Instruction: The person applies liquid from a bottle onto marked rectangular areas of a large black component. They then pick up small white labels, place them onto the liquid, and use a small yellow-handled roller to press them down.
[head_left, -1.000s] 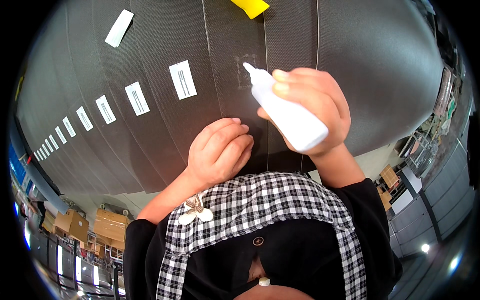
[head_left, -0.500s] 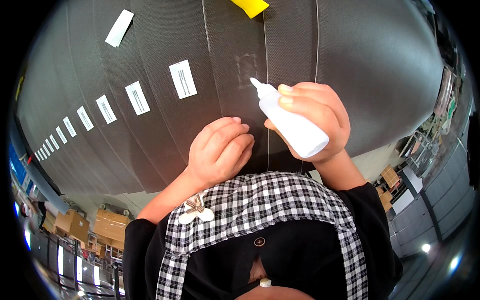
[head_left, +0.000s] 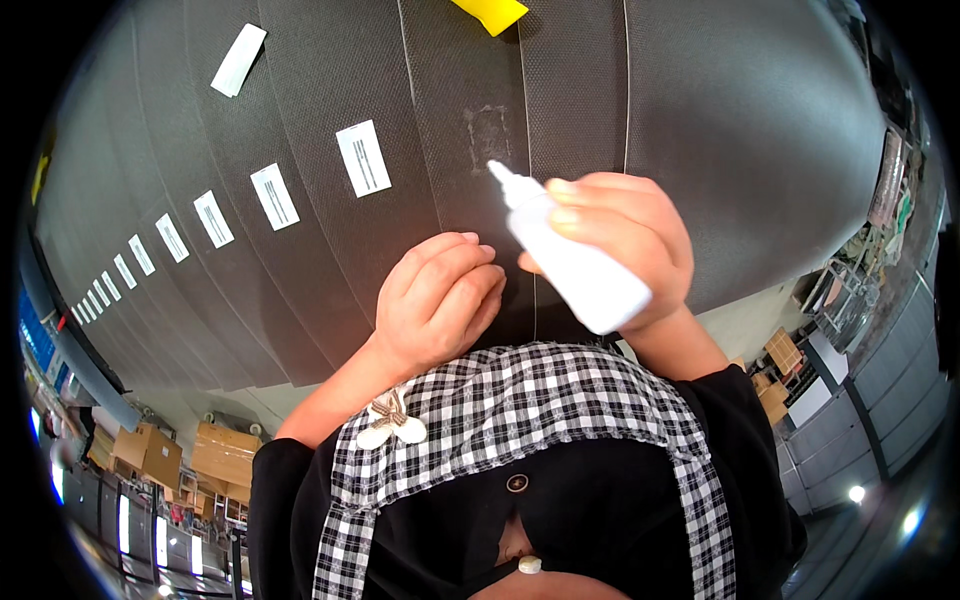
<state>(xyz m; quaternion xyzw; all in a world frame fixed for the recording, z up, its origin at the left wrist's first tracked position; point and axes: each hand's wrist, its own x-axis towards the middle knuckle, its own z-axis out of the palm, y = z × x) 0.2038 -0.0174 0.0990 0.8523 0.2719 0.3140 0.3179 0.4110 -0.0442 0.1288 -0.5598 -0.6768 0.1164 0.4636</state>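
In my right hand [head_left: 640, 240] is a white squeeze bottle [head_left: 575, 262], tilted with its narrow nozzle pointing up and left. The nozzle tip is at the lower edge of a thin rectangular outline of clear, glue-like wet marks [head_left: 489, 138] on the dark textured sheet [head_left: 580, 110]; whether it touches the sheet I cannot tell. My left hand [head_left: 437, 300] rests at the near edge of the sheet with its fingers curled closed. What they hold, if anything, is hidden. Left of the wet outline lies a white printed label [head_left: 363, 159], the nearest of a row.
Several more white labels [head_left: 275, 196] run off to the left, one per overlapping layer of sheet. A white stack of slips [head_left: 239, 60] lies farther back, and a yellow object [head_left: 493, 14] at the far edge. Cardboard boxes [head_left: 222, 455] stand on the floor at lower left.
My right hand has shifted the bottle slightly left and down, its base dropping a little and the nozzle drawing toward the outline's lower edge. The left hand has hardly moved.
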